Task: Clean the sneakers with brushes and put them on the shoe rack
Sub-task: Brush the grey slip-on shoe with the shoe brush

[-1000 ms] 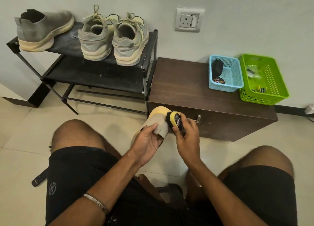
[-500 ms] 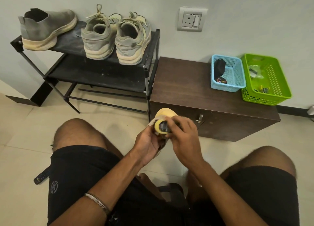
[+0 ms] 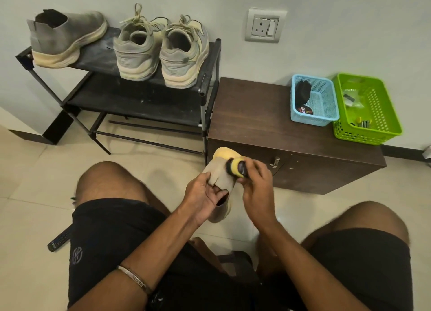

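Since half a second ago the brush (image 3: 236,167) has slid up the shoe, from near the opening toward the toe, and its black bristles show again.

Right fingers (image 3: 253,168) curl round the small brush and pinch it; the right hand (image 3: 257,187) presses the bristles onto the top of the sneaker (image 3: 221,177). The brush has a yellow ring and a dark cap. Left fingers (image 3: 215,191) are bent, and the thumb hooks into the shoe's opening; the left hand (image 3: 205,195) grips the sneaker by its collar, toe pointing away, heel down near the lap.

That sneaker is a grey-tan slip-on with no laces and a thick yellowish sole that shows at the toe. It is held in the air between the knees, just in front of a brown cabinet (image 3: 268,114).

On the top shelf of the black shoe rack (image 3: 140,100) stands its match, a grey slip-on sneaker (image 3: 65,37), at the left end. Beside it are two laced sneakers (image 3: 161,51), heels facing out, touching each other.

On the cabinet sit a blue basket (image 3: 326,105) and a green basket (image 3: 377,114), side by side against the wall.
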